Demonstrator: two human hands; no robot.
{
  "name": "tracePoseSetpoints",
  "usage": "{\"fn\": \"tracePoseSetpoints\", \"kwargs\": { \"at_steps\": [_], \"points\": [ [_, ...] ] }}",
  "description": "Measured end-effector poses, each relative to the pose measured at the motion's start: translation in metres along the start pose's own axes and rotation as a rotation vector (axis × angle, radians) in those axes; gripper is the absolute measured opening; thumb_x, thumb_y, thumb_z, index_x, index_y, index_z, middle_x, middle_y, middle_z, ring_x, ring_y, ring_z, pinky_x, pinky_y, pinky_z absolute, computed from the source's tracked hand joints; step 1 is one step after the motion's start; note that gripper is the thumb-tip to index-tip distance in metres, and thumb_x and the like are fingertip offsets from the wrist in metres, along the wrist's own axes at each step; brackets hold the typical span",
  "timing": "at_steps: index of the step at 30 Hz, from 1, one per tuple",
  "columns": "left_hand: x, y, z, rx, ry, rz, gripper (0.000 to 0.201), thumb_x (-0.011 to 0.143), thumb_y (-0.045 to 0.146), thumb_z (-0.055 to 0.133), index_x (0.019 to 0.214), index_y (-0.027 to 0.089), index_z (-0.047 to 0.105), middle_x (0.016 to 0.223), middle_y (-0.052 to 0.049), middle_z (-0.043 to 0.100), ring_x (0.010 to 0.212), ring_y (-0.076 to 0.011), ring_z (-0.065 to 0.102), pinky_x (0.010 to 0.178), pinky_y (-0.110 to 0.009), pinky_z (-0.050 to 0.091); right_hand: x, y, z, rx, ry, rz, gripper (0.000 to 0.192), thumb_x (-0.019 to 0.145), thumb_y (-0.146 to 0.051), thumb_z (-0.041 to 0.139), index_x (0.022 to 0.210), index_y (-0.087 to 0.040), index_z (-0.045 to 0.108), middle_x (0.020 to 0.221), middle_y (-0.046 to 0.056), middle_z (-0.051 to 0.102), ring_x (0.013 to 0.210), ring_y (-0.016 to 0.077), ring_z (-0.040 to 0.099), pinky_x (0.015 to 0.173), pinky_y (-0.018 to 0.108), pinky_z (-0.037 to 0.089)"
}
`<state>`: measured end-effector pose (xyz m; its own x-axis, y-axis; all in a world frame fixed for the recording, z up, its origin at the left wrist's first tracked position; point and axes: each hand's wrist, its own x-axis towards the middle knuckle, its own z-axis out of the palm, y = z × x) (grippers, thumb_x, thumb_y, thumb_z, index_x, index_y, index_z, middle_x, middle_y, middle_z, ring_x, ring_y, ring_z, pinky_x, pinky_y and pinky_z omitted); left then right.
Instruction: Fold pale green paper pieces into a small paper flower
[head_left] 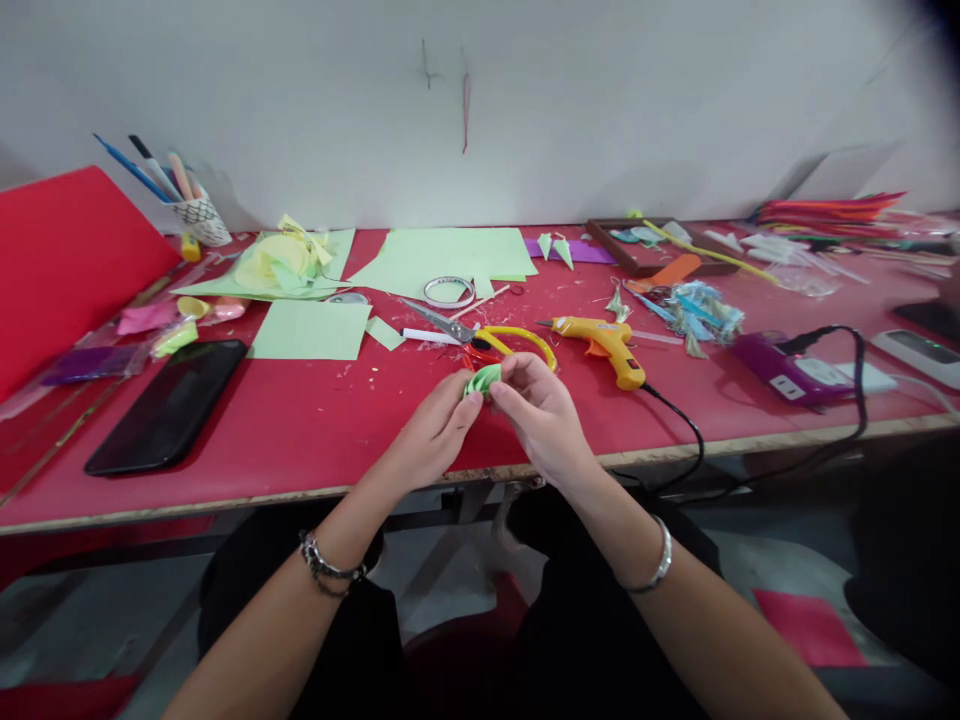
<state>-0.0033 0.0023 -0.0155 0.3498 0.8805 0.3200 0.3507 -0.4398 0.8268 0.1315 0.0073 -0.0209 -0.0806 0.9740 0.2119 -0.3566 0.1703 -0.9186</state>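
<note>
Both the left hand [431, 430] and right hand [541, 412] are pinching a small folded green paper piece [481, 379], seemingly light and crushable, by its edges

**Red table strewn with craft supplies**

A red-topped table [315, 420] was seen. Just beyond the grip, scissors [480, 338] and a yellow glue gun [606, 343] were laid. Green paper sheets [450, 252], a tape roll [448, 291] and a pen cup [196, 217] were placed farther off; a black phone [169, 404] was left well to its left.
</note>
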Motion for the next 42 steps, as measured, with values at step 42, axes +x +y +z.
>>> {"fn": "tracePoseSetpoints", "kwargs": {
  "at_steps": [42],
  "points": [
    [0.008,0.003,-0.007,0.136,0.053,0.163,0.014,0.085,0.025,0.043,0.090,0.016,0.053,0.090,-0.005,0.052,0.087,-0.0151,0.051,0.079,-0.028,0.043,-0.003,-0.004,0.003,-0.242,0.005,-0.119,0.005,0.075,-0.018,0.052,0.081,-0.019,0.051,0.074,-0.001,0.052,0.067,0.0100,0.053,0.062,0.024,0.046]
  ]
}}
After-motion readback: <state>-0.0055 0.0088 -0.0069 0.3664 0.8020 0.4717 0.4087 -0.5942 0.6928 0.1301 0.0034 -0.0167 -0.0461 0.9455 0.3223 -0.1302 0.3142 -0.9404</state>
